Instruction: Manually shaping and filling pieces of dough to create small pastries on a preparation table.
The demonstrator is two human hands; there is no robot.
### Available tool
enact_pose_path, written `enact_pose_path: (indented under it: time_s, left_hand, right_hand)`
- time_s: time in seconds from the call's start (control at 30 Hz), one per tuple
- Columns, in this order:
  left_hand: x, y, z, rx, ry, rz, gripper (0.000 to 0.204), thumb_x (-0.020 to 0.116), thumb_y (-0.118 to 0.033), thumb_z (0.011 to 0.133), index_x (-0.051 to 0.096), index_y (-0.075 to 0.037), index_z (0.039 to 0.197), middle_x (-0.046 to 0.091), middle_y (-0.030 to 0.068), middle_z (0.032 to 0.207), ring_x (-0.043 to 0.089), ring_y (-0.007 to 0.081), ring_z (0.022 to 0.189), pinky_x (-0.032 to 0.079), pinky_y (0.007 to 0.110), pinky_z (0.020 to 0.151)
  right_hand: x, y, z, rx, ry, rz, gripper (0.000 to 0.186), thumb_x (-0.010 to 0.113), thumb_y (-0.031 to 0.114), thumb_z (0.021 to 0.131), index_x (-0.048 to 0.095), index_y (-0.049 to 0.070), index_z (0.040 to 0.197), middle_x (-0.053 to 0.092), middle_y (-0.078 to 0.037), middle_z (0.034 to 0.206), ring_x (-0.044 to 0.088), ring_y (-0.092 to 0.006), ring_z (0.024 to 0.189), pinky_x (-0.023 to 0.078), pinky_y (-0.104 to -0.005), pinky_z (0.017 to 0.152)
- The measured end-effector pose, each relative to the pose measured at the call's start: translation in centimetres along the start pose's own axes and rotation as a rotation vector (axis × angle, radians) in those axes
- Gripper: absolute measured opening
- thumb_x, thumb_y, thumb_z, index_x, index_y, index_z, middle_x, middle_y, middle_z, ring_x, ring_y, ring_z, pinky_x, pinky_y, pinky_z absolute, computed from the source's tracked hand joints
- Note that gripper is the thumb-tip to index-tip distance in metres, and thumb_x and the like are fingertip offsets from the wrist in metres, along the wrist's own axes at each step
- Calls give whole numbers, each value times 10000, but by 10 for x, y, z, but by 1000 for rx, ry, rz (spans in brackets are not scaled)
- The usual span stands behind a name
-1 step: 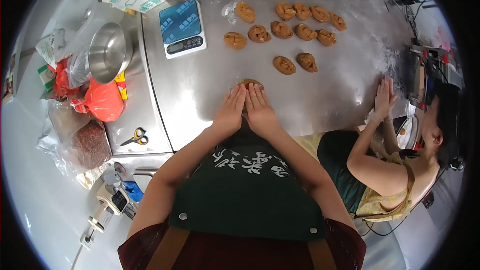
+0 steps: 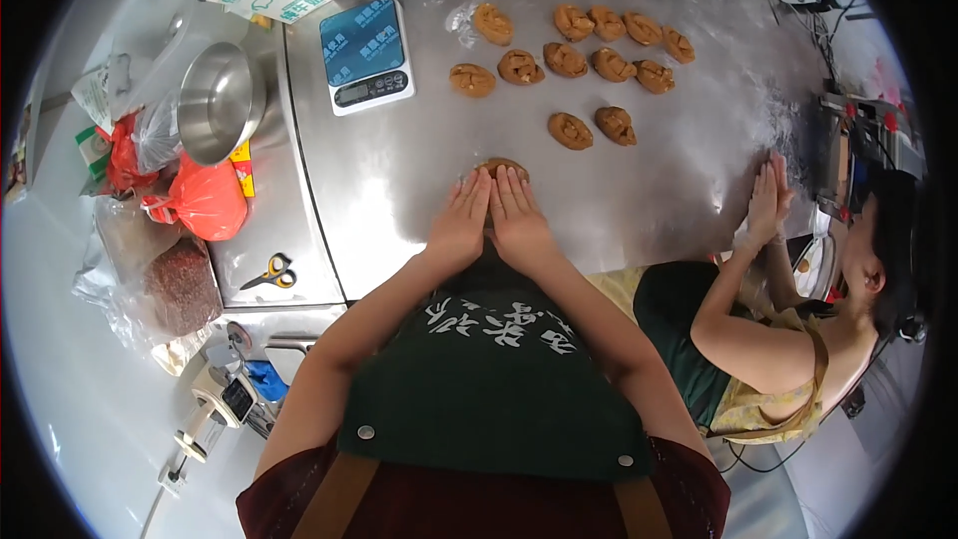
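Observation:
At the near side of the steel table, a brown dough piece (image 2: 502,163) lies mostly hidden under my fingers. My left hand (image 2: 460,225) and my right hand (image 2: 520,220) lie side by side on it, thumbs close together, fingers stretched out flat and pointing away from me. Neither hand is wrapped around anything. Farther off, several brown dough pieces with folded, lumpy tops sit in loose rows, the nearest being one oval piece (image 2: 570,131) and another beside it (image 2: 616,125).
A digital scale (image 2: 367,55) stands left of the dough. Beyond the table seam are a steel bowl (image 2: 221,105), a red plastic bag (image 2: 208,202) and scissors (image 2: 269,272). At the right, a co-worker's hands (image 2: 766,202) are held palm to palm over the table's floury edge.
My hands stay in the same place on the dough piece. The co-worker's hands have shifted slightly against each other. The view has moved a touch.

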State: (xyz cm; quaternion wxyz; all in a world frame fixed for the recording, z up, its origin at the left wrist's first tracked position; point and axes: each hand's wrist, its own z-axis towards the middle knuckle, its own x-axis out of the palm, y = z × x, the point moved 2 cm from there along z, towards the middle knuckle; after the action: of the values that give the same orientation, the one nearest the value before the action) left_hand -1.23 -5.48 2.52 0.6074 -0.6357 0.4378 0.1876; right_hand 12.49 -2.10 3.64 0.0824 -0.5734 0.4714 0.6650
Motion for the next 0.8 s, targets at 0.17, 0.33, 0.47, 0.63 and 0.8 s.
enact_pose_path:
  time_s: [0.17,0.33,0.47,0.63,0.8]
  left_hand:
    - [9,-5,5,2,-59,48,736,518,-52,762,174,118,1390,239,268,1452,201,367,1378,157,457,1127]
    - [-2,-5,1,29,28,38,755,551,-71,755,185,115,1388,259,262,1447,228,364,1370,175,451,1123]
    - [6,-12,-5,41,-5,19,729,556,-80,760,223,108,1380,301,253,1430,284,351,1349,207,451,1112]
    - [-1,-7,8,24,47,29,711,557,-80,761,246,106,1373,315,253,1421,304,347,1339,224,452,1104]
    - [-13,-6,22,36,-17,-26,708,554,-75,768,234,112,1372,307,261,1422,283,345,1348,205,444,1113]
  right_hand:
    - [8,1,4,-30,-31,-146,675,603,144,741,366,-111,1320,312,-270,1416,300,-378,1333,231,-475,1102]
    - [-6,1,3,-66,3,-1,766,662,223,699,363,-132,1309,331,-289,1397,304,-409,1323,243,-474,1099]
    - [0,2,-10,-65,7,-135,771,688,222,680,384,-129,1295,362,-289,1377,344,-397,1305,281,-463,1083]
    - [-4,-1,-6,-32,114,-44,799,706,231,658,387,-106,1309,337,-271,1403,334,-367,1318,262,-444,1095]
    - [-9,-8,7,0,30,-25,791,685,210,687,351,-105,1331,345,-260,1403,329,-364,1322,263,-443,1095]
